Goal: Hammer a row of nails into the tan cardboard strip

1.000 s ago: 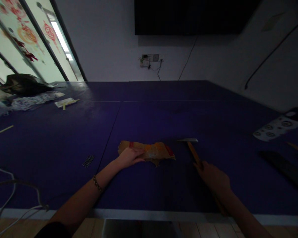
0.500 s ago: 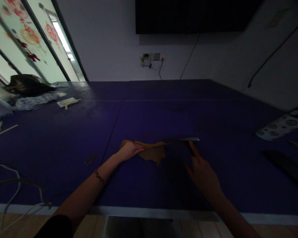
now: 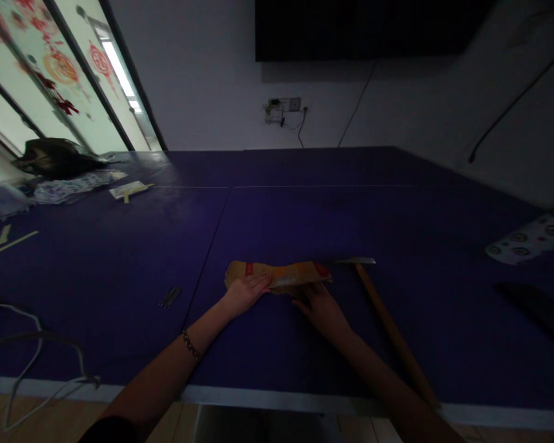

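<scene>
A folded brown paper bag [image 3: 289,275] with red and orange print lies in front of me on the dark blue table. My left hand [image 3: 245,291] grips its near left edge, the fingers laid across the top. At the right end, my right hand [image 3: 321,311] holds the near edge, with its fingertips partly hidden beneath the paper. Just right of the bag rests a tool with a long wooden handle [image 3: 392,326] and a thin metal head [image 3: 357,261]; neither hand touches it. The handle slants down to the table's near edge, beside my right forearm.
Several thin dark metal pieces [image 3: 170,296] lie left of my left hand. White cables [image 3: 37,344] loop over the near left edge. A dark flat object [image 3: 533,307] and a patterned item [image 3: 529,239] are at the right. A black bag [image 3: 53,157] sits at the far left.
My right hand has let go of the wooden-handled tool and moved left onto the paper bag. The bag's right end is spread out more, showing its print. My left hand stays on the bag.
</scene>
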